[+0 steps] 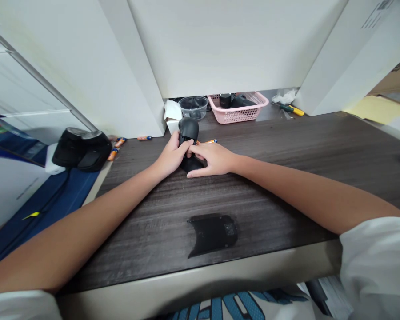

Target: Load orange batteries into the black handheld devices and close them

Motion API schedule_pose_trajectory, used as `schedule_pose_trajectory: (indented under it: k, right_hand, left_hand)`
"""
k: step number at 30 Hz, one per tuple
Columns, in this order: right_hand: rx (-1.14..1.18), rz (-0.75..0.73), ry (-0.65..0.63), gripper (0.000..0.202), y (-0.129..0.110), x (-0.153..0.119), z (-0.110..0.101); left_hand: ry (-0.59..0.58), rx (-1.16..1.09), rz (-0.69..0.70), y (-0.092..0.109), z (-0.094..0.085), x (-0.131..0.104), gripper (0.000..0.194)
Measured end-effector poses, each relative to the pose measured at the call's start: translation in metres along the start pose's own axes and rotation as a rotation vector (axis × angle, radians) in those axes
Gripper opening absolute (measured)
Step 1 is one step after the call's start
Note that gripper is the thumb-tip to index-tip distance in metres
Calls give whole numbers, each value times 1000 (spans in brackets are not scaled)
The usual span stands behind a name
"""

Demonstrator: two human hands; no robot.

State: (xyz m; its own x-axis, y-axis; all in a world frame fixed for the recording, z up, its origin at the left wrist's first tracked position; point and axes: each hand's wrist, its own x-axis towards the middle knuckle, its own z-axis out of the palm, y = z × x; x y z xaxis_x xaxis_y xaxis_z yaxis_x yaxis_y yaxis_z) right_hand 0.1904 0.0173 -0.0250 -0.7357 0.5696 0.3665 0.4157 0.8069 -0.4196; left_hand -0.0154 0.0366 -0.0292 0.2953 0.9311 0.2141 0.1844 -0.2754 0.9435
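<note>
A black device with a rounded head stands over the wooden desk, and its kind I cannot make out. My left hand is closed around its left side, thumb across the front. Against its middle, my right hand has its fingers curled in, with the thumb stretched along the device's lower part. What the right fingertips touch is hidden. Just behind that hand lies an orange and blue battery, partly covered. Nearer to me, a curved black cover with a small grid of holes lies flat on the desk.
A pink basket with black parts stands at the back, beside a clear round tub and a white box. A yellow-handled tool lies right. Several batteries and a black object are left. White panels rise behind.
</note>
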Motion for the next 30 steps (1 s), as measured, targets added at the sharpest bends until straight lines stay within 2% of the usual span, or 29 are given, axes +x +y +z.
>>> schedule_pose_trajectory:
  k: [12,30]
  right_hand:
    - [-11,-14,14,59,2,-1,2]
    - [-22,-24,15,58,2,-1,1]
  left_hand:
    - [4,13,32,-4,0,2,28]
    - [6,38,83,-9,-1,4,32]
